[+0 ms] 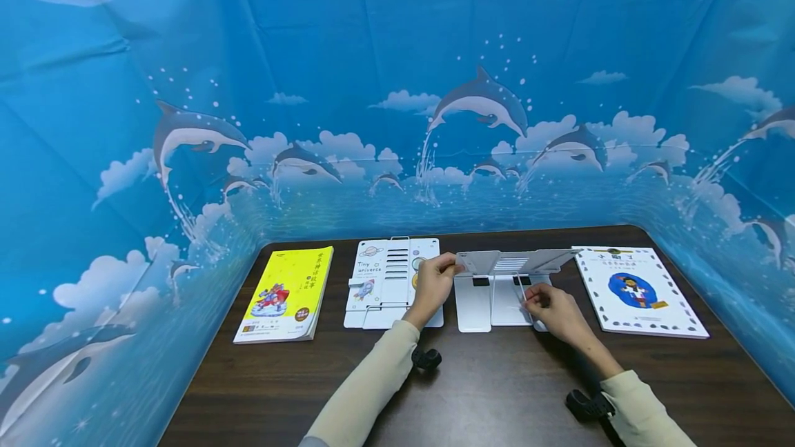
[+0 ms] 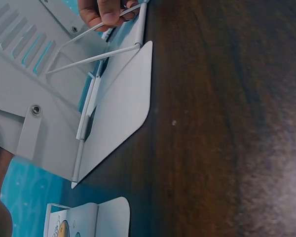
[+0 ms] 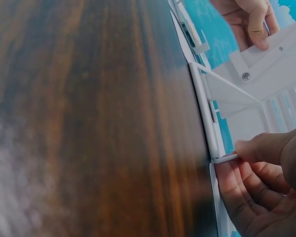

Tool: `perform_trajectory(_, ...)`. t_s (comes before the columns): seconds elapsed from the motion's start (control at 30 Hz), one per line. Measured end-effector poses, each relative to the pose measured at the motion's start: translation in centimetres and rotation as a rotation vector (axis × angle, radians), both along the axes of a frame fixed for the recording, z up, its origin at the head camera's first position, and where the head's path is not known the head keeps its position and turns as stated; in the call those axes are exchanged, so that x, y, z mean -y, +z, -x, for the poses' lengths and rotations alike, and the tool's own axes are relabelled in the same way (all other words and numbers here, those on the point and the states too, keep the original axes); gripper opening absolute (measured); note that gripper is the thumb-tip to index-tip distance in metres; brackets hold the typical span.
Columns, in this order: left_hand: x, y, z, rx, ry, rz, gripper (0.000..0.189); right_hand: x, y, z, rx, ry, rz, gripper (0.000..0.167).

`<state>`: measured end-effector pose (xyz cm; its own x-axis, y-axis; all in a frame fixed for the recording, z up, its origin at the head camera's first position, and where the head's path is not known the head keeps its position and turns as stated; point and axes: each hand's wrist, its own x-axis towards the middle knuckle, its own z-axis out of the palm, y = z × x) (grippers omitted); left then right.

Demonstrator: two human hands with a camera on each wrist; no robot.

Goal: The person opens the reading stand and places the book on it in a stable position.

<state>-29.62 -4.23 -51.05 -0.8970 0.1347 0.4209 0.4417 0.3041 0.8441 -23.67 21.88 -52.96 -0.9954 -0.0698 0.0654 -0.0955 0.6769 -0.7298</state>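
A white folding book stand (image 1: 475,309) is at the middle right of the table, its back panel (image 1: 477,263) raised at a slant above the flat base. My left hand (image 1: 433,285) pinches the panel's left edge between thumb and fingers, as the right wrist view also shows. With thumb and fingertips my right hand (image 1: 559,309) pinches the thin white wire support (image 3: 228,158) behind the panel, low near the base. In the left wrist view the wire's other arm (image 2: 93,59) runs from the slotted panel (image 2: 27,44) down to the base.
To the left lies a second book stand (image 1: 373,271), folded flat, with "Tiny universe" printed on it. A yellow book (image 1: 288,292) lies at the far left and a white book (image 1: 640,292) at the right. A blue dolphin-print curtain (image 1: 373,54) surrounds the dark wooden table (image 1: 472,392).
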Motion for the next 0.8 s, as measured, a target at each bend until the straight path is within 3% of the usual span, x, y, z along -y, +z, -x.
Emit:
perform_trajectory(0.33,0.0,-0.3,-0.3,-0.015,-0.007,-0.004,0.012,-0.2,-0.3,0.1,0.001,-0.011,0.011,0.016)
perform_trajectory(0.6,0.1,-0.5,-0.4,0.022,-0.025,-0.025,0.012,-0.6,-0.2,-0.2,0.032,-0.024,0.041,0.019)
perform_trajectory(0.7,0.2,-0.6,-0.4,0.032,-0.035,-0.030,0.010,-1.1,0.4,-0.5,0.013,-0.070,0.091,0.023)
perform_trajectory(0.8,0.4,-0.6,-0.4,0.029,-0.055,-0.038,0.010,-1.8,1.4,-0.8,-0.080,-0.189,0.175,0.024)
